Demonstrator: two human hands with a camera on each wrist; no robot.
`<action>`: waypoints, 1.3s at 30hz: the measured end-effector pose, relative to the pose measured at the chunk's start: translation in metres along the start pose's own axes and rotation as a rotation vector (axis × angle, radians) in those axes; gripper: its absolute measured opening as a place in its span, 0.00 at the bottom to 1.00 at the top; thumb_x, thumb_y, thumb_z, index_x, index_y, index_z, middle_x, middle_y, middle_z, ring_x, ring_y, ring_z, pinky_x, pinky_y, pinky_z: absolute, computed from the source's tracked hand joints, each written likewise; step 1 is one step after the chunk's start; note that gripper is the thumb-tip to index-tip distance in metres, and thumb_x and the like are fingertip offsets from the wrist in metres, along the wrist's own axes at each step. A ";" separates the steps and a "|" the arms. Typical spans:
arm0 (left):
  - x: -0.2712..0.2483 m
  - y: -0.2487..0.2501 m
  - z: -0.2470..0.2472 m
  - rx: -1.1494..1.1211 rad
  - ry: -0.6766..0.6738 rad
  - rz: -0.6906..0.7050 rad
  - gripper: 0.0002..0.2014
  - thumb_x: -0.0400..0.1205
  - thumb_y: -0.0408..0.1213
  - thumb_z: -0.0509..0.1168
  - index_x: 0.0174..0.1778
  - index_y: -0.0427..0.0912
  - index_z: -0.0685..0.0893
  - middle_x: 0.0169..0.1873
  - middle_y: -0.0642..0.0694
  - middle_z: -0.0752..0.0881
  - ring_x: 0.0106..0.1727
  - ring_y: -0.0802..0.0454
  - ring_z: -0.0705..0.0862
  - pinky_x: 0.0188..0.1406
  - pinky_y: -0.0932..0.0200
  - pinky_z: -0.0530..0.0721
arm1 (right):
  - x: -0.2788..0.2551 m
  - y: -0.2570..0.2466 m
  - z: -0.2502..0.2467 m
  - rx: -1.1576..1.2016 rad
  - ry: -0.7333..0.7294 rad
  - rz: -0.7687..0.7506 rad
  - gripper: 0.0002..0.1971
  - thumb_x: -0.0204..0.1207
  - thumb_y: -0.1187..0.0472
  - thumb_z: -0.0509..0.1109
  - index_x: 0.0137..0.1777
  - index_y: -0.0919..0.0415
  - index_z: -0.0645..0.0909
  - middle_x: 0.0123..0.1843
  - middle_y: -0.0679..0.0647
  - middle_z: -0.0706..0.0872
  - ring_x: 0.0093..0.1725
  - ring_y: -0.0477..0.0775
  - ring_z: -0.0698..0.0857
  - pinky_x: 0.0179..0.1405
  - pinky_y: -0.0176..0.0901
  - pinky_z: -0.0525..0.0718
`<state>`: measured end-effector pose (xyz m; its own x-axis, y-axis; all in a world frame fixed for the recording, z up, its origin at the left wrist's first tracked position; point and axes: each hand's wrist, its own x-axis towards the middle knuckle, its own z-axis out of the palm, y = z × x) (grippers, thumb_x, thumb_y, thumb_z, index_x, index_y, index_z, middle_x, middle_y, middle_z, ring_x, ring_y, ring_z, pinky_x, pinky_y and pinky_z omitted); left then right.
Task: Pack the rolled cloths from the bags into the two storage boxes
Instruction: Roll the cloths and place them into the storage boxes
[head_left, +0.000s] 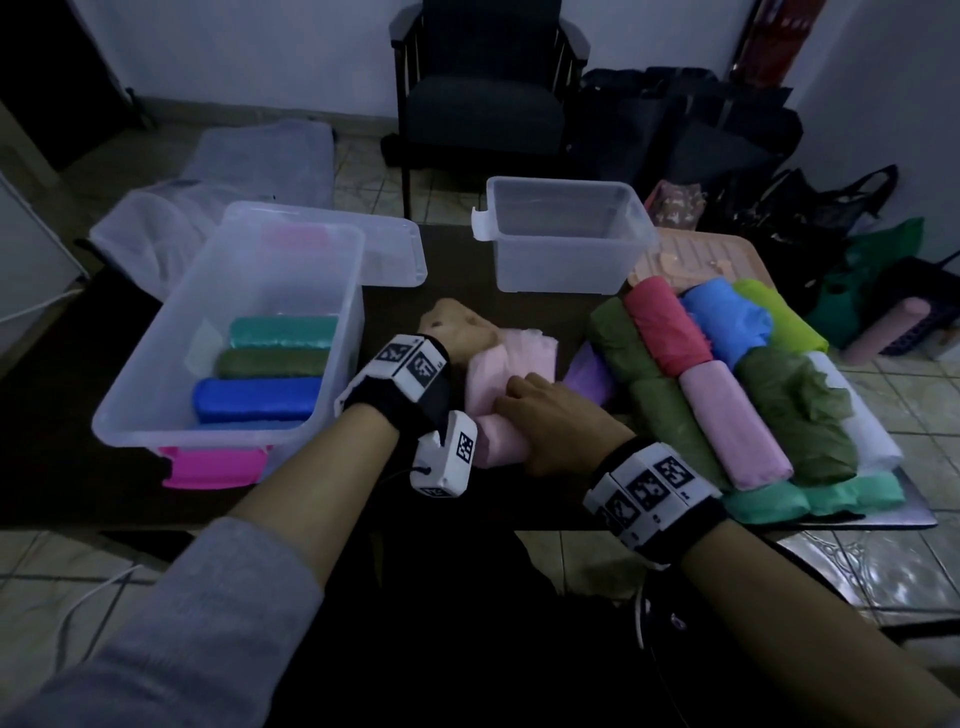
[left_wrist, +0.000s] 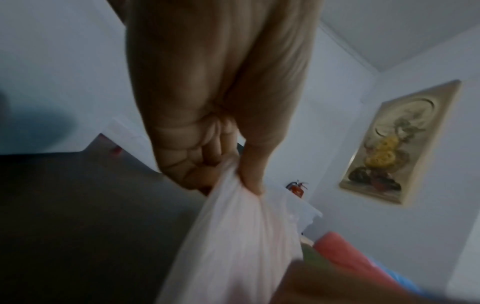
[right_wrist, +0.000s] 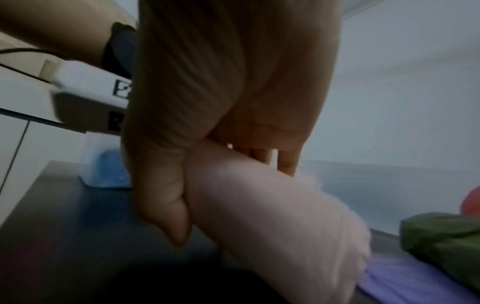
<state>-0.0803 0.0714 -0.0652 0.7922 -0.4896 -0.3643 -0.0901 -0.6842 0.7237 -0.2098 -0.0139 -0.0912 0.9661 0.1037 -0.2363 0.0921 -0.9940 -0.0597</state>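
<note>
A: What are the hands doing right now?

B: The left hand (left_wrist: 207, 127) is pinching the gathered mouth of a thin pale pink bag (left_wrist: 239, 242), fingers and thumb curled tight on the plastic. The right hand (head_left: 550, 421) is wrapping around the pink rolled cloth (right_wrist: 272, 216), thumb on one side, fingers over the top.

A: How is the roll lying?

B: Its long axis is running away from the person, the near end under the right palm, the far end pointing towards the left hand.

A: And the boxes?

B: The larger box (head_left: 156, 364) is sitting just left of the left wrist, already holding teal, green and blue rolls. The smaller box (head_left: 566, 239) is standing farther back, nothing visible in it. I'm judging the larger box the nearer target.
</note>
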 end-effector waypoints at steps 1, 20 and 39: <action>0.000 -0.002 -0.003 -0.047 0.021 -0.004 0.11 0.79 0.36 0.69 0.56 0.42 0.87 0.59 0.44 0.85 0.59 0.48 0.82 0.51 0.59 0.80 | 0.003 -0.003 0.000 0.020 -0.023 -0.007 0.28 0.70 0.56 0.72 0.71 0.56 0.71 0.64 0.56 0.74 0.64 0.58 0.73 0.55 0.48 0.71; 0.010 -0.026 0.016 0.370 0.046 0.224 0.14 0.83 0.38 0.63 0.65 0.44 0.78 0.67 0.44 0.77 0.65 0.48 0.77 0.57 0.58 0.74 | 0.011 -0.011 0.010 0.083 -0.100 0.007 0.30 0.70 0.51 0.72 0.72 0.52 0.70 0.64 0.55 0.76 0.64 0.58 0.76 0.59 0.52 0.72; 0.004 -0.064 0.025 0.540 -0.282 0.305 0.29 0.85 0.33 0.56 0.82 0.52 0.56 0.83 0.48 0.50 0.83 0.51 0.49 0.80 0.55 0.50 | -0.011 -0.024 0.011 0.335 -0.060 0.084 0.27 0.69 0.52 0.77 0.64 0.57 0.71 0.64 0.54 0.79 0.62 0.55 0.78 0.52 0.44 0.72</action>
<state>-0.0860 0.0996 -0.1277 0.5021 -0.7757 -0.3823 -0.6316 -0.6309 0.4506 -0.2254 0.0092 -0.0978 0.9503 0.0338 -0.3096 -0.0809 -0.9332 -0.3500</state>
